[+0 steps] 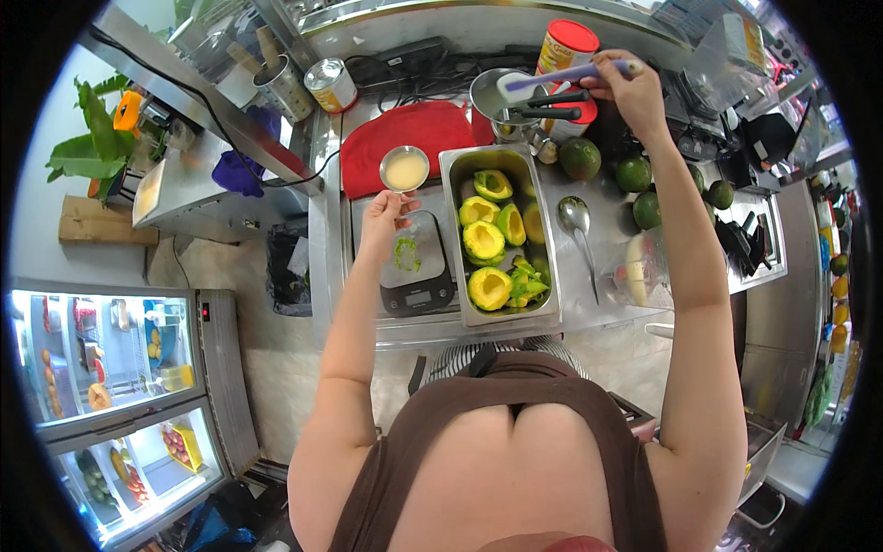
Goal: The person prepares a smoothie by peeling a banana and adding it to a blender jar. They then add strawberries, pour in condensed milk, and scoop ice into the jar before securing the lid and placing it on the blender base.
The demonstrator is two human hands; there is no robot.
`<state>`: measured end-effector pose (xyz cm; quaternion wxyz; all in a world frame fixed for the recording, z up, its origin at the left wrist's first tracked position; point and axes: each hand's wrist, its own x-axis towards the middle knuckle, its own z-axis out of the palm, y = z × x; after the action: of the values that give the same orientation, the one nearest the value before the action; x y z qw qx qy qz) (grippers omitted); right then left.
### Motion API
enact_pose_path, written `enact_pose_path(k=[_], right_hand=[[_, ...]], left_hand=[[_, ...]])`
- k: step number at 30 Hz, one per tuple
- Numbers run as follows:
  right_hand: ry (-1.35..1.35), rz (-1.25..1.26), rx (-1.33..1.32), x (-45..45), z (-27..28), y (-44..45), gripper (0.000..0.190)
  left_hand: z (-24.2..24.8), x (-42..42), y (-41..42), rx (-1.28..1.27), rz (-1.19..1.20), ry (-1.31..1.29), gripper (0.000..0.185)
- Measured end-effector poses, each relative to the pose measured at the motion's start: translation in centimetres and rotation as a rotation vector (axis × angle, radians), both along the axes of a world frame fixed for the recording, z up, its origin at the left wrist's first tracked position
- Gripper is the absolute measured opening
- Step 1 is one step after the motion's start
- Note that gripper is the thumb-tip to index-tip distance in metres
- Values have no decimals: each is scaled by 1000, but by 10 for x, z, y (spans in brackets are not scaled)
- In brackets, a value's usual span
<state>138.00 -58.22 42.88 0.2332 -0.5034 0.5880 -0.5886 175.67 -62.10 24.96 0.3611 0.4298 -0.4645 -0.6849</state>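
Note:
My left hand [388, 217] grips a small round metal cup [404, 169] of pale yellow liquid, held over the edge of a red cloth [428, 131]. Below that hand lies a black kitchen scale [419, 297] with a green smear on its plate. My right hand [617, 86] is closed on the purple handle of a spatula [569, 74], whose whitish head is over a metal pot [491, 93]. Between my arms stands a deep steel pan [554, 276] with peeled avocado halves [483, 239] and green scraps [528, 283]. A metal spoon [576, 224] lies right of the pan.
Whole avocados [579, 159] sit right of the pot, near red-lidded cans [571, 38]. An open can [331, 84] stands at the back left beside black cables [407, 76]. A clear plastic bag [638, 269] lies under my right forearm. A lit glass-door fridge [117, 359] stands at the left.

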Motion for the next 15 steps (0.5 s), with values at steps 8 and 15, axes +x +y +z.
enact_pose_path(k=[8, 15], right_hand=[[-1, 58, -59, 17, -33, 35, 16], [23, -138, -173, 18, -35, 60, 15]], left_hand=[[21, -26, 31, -23, -97, 21, 19], [44, -58, 52, -71, -208, -10, 19]])
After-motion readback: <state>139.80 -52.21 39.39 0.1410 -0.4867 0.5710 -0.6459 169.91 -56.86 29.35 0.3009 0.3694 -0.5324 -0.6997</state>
